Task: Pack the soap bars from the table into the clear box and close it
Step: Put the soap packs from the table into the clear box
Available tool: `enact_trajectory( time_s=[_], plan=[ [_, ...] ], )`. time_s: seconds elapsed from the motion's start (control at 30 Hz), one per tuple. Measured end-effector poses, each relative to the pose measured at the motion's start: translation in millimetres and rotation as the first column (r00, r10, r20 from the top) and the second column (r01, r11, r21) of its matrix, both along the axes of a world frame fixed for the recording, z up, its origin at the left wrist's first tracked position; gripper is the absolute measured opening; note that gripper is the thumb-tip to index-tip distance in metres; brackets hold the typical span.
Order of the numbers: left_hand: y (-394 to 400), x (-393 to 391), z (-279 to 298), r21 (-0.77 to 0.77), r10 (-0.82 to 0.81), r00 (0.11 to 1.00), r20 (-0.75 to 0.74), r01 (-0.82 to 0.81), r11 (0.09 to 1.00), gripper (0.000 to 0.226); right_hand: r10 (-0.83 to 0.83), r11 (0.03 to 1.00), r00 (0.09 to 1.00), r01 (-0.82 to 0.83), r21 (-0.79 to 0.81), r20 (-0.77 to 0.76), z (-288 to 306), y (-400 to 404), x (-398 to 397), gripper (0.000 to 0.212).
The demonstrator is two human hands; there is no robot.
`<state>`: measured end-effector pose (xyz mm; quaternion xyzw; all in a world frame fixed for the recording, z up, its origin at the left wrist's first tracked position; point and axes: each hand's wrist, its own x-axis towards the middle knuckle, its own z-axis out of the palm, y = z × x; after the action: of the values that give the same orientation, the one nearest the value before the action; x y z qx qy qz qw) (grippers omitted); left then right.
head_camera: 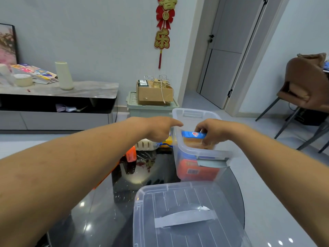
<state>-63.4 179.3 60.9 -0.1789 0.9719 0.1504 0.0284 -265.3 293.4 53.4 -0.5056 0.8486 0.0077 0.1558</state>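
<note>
The clear box (188, 155) stands open on the dark glass table, with an orange soap bar (195, 171) lying at its bottom. My right hand (211, 131) is over the box's opening, shut on a blue-wrapped soap bar (193, 135). My left hand (160, 130) hovers just left of the box, fingers curled down over a yellow-and-blue soap pack (167, 142); whether it grips it is hidden. An orange soap bar (131, 155) and a white pack (145, 145) lie on the table under my left forearm. The box's clear lid (187, 216) rests flat in front, nearest to me.
The glossy table (110, 202) ends at a curved edge on the right. Behind it stand a green bin with a cardboard carton (154, 93), a low sideboard (57, 102) at the left, and a brown chair (306, 86) at the right.
</note>
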Motion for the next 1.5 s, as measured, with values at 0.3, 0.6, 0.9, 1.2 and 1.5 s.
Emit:
enact_trajectory(
  time_s=[0.3, 0.6, 0.9, 1.2, 1.5],
  plan=[
    [-46, 44, -23, -0.190, 0.361, 0.932, -0.038, -0.362, 0.913, 0.033, -0.052, 0.998, 0.998, 0.051, 0.035, 0.030, -26, -2, 6, 0.018],
    [-50, 74, -43, -0.338, 0.506, 0.788, 0.350, -0.397, 0.853, 0.063, -0.097, 0.988, 0.990, 0.083, 0.133, 0.105, -35, -15, 24, 0.031],
    [-48, 85, -62, -0.345, 0.518, 0.786, 0.337, -0.409, 0.845, 0.045, -0.201, 0.858, 0.958, 0.274, -0.434, 0.206, -9, -41, 47, 0.025],
    [-47, 54, 48, -0.191, 0.423, 0.905, 0.053, -0.406, 0.894, 0.050, 0.270, 0.909, 0.880, -0.099, -0.404, 0.391, 38, -45, 87, 0.060],
    [-14, -1, 72, -0.038, 0.061, 0.946, -0.318, -0.077, 0.996, 0.082, 0.352, 0.821, 0.905, -0.175, -0.544, 0.239, 64, -22, 59, 0.057]
  ],
)
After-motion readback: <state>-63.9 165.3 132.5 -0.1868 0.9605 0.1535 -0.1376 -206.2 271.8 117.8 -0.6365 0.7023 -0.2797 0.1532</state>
